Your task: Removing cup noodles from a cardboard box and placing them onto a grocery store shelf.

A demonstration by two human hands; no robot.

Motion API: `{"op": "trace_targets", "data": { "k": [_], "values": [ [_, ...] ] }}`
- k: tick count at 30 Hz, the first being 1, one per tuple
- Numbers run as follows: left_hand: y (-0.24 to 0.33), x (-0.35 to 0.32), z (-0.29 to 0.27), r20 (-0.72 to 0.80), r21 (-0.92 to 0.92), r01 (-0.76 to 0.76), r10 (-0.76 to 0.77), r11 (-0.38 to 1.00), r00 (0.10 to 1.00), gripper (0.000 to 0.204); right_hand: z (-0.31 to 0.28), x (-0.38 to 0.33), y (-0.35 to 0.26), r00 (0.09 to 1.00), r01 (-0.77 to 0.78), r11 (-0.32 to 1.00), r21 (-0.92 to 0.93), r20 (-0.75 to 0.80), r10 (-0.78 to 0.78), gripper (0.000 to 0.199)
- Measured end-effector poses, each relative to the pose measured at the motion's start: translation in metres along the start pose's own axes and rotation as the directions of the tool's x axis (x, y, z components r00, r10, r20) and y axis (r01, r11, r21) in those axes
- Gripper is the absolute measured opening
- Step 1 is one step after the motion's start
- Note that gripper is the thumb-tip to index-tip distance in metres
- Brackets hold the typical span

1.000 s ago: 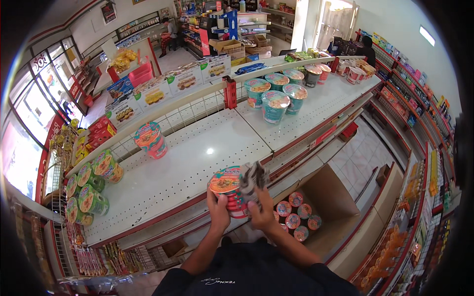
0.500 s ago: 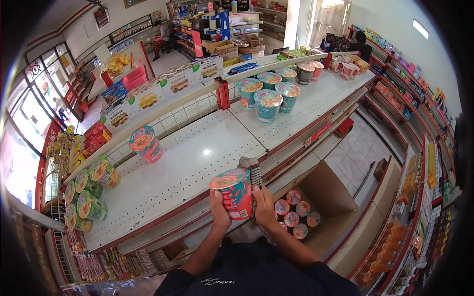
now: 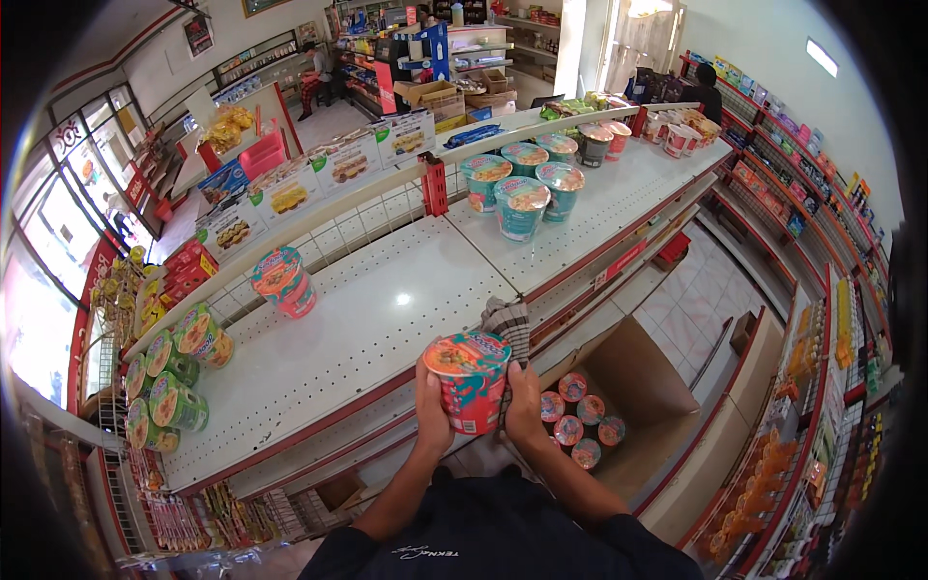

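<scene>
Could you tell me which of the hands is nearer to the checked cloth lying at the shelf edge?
Right. The right hand grips the noodle cup directly beneath the checked cloth; the left hand is on the cup's far side.

Bare forearms enter from the near edge; left hand (image 3: 432,414) and right hand (image 3: 523,410) ungloved; black top with small pale chest lettering.
</scene>
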State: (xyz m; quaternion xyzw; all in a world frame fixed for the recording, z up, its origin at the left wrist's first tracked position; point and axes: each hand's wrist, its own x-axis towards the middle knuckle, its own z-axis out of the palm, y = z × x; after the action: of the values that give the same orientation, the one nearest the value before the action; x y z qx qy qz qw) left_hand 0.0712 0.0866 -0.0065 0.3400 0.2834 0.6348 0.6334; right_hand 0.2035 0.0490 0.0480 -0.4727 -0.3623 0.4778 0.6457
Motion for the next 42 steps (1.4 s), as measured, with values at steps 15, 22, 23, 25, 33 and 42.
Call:
{"op": "trace_targets", "data": {
  "k": [15,22,23,25,33,42],
  "values": [
    [0.022,-0.005,0.005,0.025,0.063,0.005,-0.006,0.998,1.000,0.064,-0.014,0.006,0.026,0.655,0.752,0.480,-0.452,0.428,-0.623,0.053],
    [0.021,0.005,-0.003,-0.024,-0.148,0.077,-0.082,0.986,0.996,0.063,0.005,-0.005,0.016,0.877,0.480,0.814,-0.327,0.169,-0.450,0.053],
    [0.022,0.006,-0.002,-0.026,-0.147,0.077,-0.082,0.986,0.996,0.063,0.007,-0.010,0.011,0.757,0.642,0.571,-0.511,0.307,-0.577,0.053],
    [0.023,0.007,0.000,-0.066,-0.090,0.123,-0.129,0.988,0.989,0.073,0.006,-0.012,0.009,0.616,0.739,0.258,-0.623,0.468,-0.633,0.053],
    [0.011,-0.004,-0.006,0.144,-0.098,0.086,-0.072,0.991,0.987,0.084,0.010,-0.004,0.002,0.955,0.282,0.959,-0.029,0.107,-0.277,0.051],
    [0.002,0.000,-0.012,0.042,-0.038,0.070,-0.069,0.997,0.997,0.084,0.004,-0.017,0.015,0.618,0.734,0.279,-0.620,0.438,-0.653,0.054]
  ]
}}
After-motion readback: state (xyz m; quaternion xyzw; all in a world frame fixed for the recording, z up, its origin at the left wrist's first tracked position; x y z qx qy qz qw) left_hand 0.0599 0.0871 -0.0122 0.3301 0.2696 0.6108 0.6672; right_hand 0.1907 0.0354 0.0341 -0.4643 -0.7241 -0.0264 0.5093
